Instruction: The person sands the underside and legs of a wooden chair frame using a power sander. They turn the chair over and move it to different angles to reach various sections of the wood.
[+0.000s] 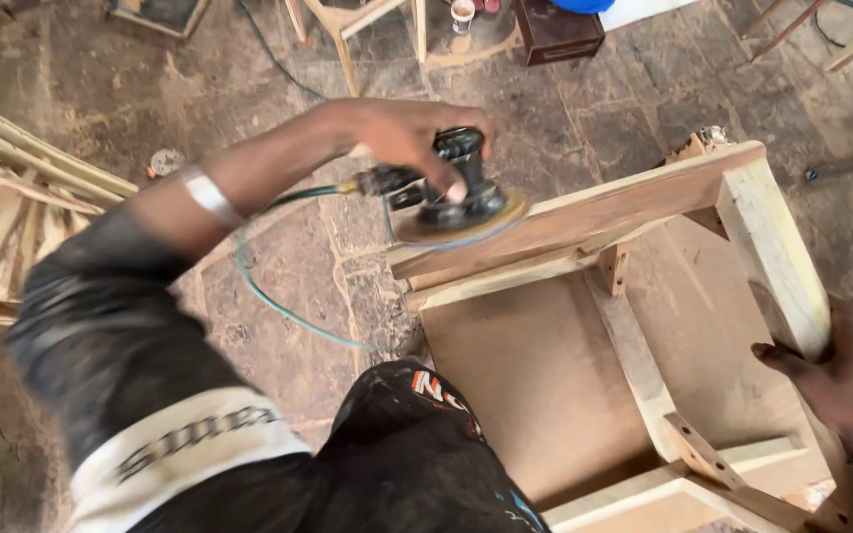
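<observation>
Nearest us, our right hand [846,380] wraps its fingers around the pale leg [777,252] of the wooden frame [584,212], thumb pressed along the wood; the frame looks stiff and fairly heavy, best held by its legs or rails. Further out, our left hand [407,133] closes over the knob of the round sander [456,197], fingers curled tight, its disc resting on the frame's top rail. The tool looks compact, and its green hose [278,296] trails to the dusty stone floor [565,109] beyond.
</observation>
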